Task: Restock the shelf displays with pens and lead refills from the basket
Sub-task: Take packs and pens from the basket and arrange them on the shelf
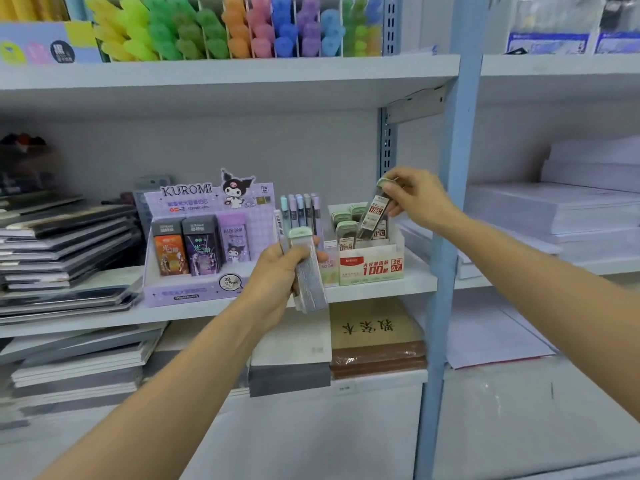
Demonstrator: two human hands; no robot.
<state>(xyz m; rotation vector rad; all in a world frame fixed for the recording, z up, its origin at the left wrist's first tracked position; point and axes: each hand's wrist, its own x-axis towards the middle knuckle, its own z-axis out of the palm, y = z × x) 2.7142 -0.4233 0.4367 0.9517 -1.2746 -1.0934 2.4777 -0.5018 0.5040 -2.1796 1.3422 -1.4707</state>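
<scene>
Two hands in view, both gripping stock.

The left hand (280, 271) is closed round a bundle of lead refill cases (309, 278), held upright in front of the middle shelf (381, 289). One green cap shows at the top. The cases in the bundle cannot be counted.

The right hand (415, 199) pinches one single refill case (372, 216) by its green-capped upper end. The case is tilted, with its lower end inside the white-and-green display box (370, 268). Green caps of further cases are seen in that box, in number unclear.

The box front is marked "100" and "2B 0.7".

Left of it stands a purple display (207, 289) headed "KUROMI" and tagged "2B 0.5mm"; three cases (201, 245) are counted in its front row. Between the two displays five slim pastel tubes (299, 211) stand upright, partly hidden by the left hand.

Stacked notebooks (62, 244) are noted at far left, paper stacks (554, 209) beyond the blue upright (450, 202), and coloured markers (235, 29) on the shelf above.
</scene>
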